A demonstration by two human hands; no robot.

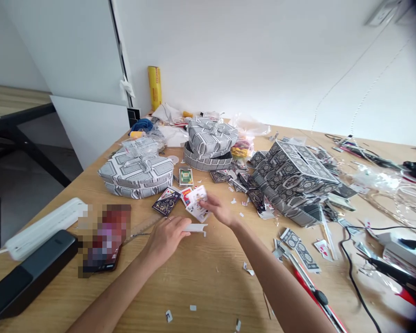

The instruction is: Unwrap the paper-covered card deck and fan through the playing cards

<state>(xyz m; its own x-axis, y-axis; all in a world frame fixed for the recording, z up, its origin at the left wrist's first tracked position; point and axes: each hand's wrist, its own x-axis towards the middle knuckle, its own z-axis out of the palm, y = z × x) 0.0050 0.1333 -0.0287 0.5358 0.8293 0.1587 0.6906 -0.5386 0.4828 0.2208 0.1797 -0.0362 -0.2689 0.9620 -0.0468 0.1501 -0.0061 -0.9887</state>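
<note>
My left hand (167,237) is closed, pinching a folded white card strip (196,227) just above the wooden table. A playing card (197,203) with a printed figure is gripped by my right hand (219,209), fingers curled at its right edge. Partly behind that card lies a red-and-white card (185,194). Left of it rests a dark blue patterned card pack (166,201), and a green-fronted card box (186,177) is farther back. A clear ruler (146,225) reaches towards my left hand, which hides part of it.
Grey card-covered boxes, one heart-shaped (137,171), one stacked behind (211,138), one dark and square (294,175), stand at the back. A red utility knife (315,291) and a black-handled tool (395,273) lie right. Left are a power strip (48,226) and phone (109,240).
</note>
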